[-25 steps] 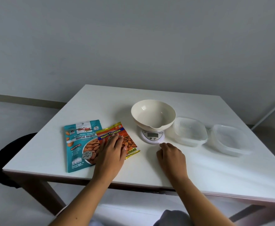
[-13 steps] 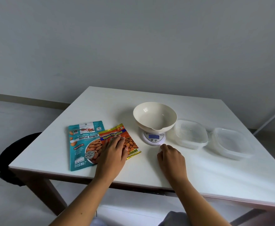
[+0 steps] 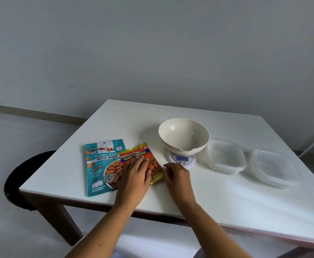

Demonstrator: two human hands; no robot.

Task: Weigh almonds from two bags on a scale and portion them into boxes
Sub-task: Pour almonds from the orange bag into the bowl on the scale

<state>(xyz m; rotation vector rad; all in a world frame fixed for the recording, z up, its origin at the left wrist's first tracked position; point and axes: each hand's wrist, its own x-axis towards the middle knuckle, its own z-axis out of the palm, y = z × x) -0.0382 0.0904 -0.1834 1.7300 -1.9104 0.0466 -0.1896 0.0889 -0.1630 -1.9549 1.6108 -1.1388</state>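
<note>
Two almond bags lie flat on the white table point(image 3: 227, 202): a teal bag point(image 3: 98, 164) at the left and an orange bag point(image 3: 145, 155) overlapping its right edge. My left hand point(image 3: 135, 177) rests flat on the orange bag, fingers spread. My right hand point(image 3: 176, 175) sits just right of that bag, fingers curled near its edge; whether it touches is unclear. A cream bowl point(image 3: 183, 135) stands on a small white scale point(image 3: 182, 159) with a lit blue display. Two clear plastic boxes, one near point(image 3: 225, 156) and one farther right point(image 3: 273, 167), stand beside the scale.
A dark round stool point(image 3: 22, 179) stands off the table's left front corner. A grey wall runs behind the table. The table's near edge lies just under my forearms.
My right hand has slid left from in front of the scale to the orange bag's right edge. The scale's display now glows blue. My left hand stays on the bag.
</note>
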